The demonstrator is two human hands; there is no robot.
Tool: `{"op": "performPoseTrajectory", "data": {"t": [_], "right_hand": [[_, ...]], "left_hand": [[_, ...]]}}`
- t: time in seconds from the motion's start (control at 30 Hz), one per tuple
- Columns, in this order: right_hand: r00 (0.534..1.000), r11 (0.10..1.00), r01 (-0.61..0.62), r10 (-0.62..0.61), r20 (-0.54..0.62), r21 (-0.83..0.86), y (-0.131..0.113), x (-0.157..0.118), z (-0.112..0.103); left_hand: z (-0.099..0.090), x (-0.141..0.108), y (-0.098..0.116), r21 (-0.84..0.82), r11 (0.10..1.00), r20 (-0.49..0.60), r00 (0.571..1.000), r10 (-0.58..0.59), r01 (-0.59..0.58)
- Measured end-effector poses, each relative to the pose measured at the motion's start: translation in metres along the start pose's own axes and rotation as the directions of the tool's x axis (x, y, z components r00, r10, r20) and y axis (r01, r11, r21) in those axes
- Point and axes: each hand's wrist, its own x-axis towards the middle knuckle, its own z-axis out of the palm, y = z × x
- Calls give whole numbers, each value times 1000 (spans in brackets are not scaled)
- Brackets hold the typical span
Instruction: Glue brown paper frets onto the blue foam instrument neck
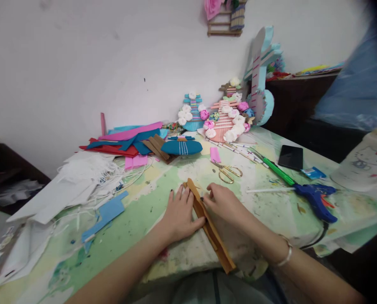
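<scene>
An orange-brown folded strip of crepe paper (214, 236) lies slantwise near the table's front edge, its right side standing up as a fold. My left hand (182, 215) lies flat with fingers spread, pressing along the strip's left side. Curled at the strip's right edge, my right hand (223, 202) has thumb and finger pinching the raised fold near its upper part. Beyond the hands rest gold-handled scissors (226, 172) and a small pink paper piece (214, 155).
A blue glue gun (317, 200), green cutter (279, 171), phone (290, 157) and cup (364, 162) are at right. Coloured paper (128, 139), white scraps (77, 181) and a blue scrap (107, 215) lie left. Flower-decorated crafts (223, 122) lean on the wall behind a teal boat-shaped piece (182, 146).
</scene>
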Motion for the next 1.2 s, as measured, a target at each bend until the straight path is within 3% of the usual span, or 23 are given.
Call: {"op": "performPoseTrajectory", "data": {"t": [0.1,0.3,0.47,0.6,0.97,1.2], "right_hand": [[996,998,55,-54,70,-12,-10,19,4],[986,993,96,-86,141,-72,-21,30,6],[983,988,97,-77,167,-118,-17,41,6],[969,981,163,-139,202,-105,-14,42,7],[955,981,187,-171,244,-46,9,50,12],[956,986,164,-150,251,-39,7,48,8]], "left_hand": [[-2,0,2,-6,1000,-11,1000,-4,4],[-4,1,3,-52,999,-45,999,-17,14],[1,4,1,-59,997,-53,997,-60,57],[2,6,2,-80,994,-63,994,-84,79],[-2,6,-2,-31,999,39,998,-40,41],[-8,4,1,21,997,59,996,-72,71]]}}
